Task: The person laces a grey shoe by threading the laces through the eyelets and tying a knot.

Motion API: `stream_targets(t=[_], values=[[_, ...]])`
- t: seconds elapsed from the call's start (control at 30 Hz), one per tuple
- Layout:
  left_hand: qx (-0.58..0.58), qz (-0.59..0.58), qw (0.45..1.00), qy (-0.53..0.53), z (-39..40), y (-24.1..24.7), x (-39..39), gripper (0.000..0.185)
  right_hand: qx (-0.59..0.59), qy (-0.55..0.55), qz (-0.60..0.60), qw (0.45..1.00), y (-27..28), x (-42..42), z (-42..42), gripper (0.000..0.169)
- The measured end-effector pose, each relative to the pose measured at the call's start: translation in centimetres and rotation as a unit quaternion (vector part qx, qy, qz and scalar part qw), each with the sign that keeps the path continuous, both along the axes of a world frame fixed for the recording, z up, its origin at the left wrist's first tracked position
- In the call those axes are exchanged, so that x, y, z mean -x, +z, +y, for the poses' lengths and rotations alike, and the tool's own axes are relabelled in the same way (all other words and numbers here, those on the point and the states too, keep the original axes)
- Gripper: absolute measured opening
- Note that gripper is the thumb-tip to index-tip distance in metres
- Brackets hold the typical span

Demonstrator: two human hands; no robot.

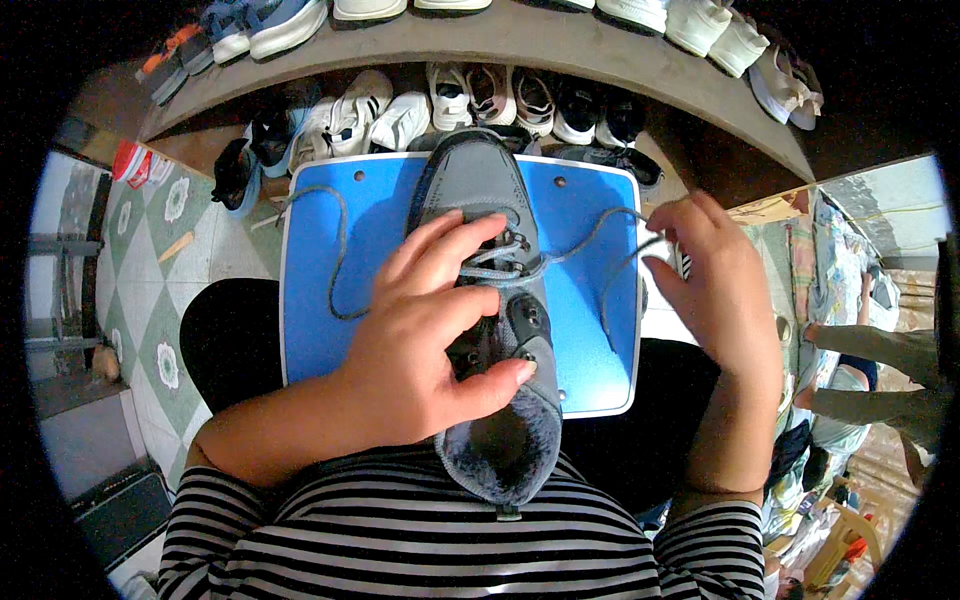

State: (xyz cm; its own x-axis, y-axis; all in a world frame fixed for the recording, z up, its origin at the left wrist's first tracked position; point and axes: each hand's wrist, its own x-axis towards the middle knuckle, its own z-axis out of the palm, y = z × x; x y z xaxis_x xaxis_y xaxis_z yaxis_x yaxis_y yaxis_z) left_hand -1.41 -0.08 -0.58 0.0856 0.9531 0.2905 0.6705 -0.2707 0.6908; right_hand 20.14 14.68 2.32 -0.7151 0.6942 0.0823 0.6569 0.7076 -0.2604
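Note:
A grey lace-up boot with a fur-like lining (480, 176) lies on a blue board with a white rim (315, 247), its toe pointing away and its opening against the striped shirt. Across the boot's upper rests my left hand (435, 322), fingers spread over the tongue and eyelets; its thumb touches the collar side. Grey shoelaces (499, 277) cross the lower eyelets. One lace end curves over the board's left side. To the right of the board is my right hand (705, 277), thumb and fingers apart near the other lace; whether it pinches the lace is unclear.
Several shoes (450, 97) stand beyond the board, beneath a curved shelf edge (480, 45) bearing more shoes. A red and white container (133, 163) is on the tiled floor at left. At the right, a person's legs (870, 345) are near piled cloth (825, 277).

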Motion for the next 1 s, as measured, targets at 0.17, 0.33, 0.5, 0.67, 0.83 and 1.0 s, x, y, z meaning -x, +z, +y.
stream_targets(t=[0.17, 0.33, 0.5, 0.67, 0.83, 1.0], values=[[0.019, -0.027, 0.999, -0.006, -0.2, -0.7, 0.0, 0.034, 0.012, 0.153, -0.086, 0.984, -0.7, -0.9, -1.4, 0.028], [0.014, -0.053, 0.999, -0.006, 0.1, -1.1, -0.2, 0.032, 0.019, 0.193, -0.135, 0.972, -2.2, -1.3, -2.0, 0.030], [0.005, -0.047, 0.999, -0.001, 0.0, -1.3, -0.2, 0.031, 0.053, 0.208, -0.104, 0.971, -1.9, -2.3, -1.4, 0.032], [0.010, -0.038, 0.999, 0.000, -0.1, -1.4, -0.1, 0.032, 0.075, 0.256, -0.082, 0.960, -1.6, -2.5, -2.1, 0.026], [-0.001, -0.043, 0.999, -0.006, 0.1, -1.4, -0.1, 0.032, 0.082, 0.270, -0.139, 0.949, -2.3, -1.7, -2.6, 0.017], [0.009, -0.040, 0.999, -0.005, 0.0, -1.3, -0.2, 0.033, 0.146, 0.223, 0.074, 0.961, -2.3, -1.1, -1.5, 0.013]])
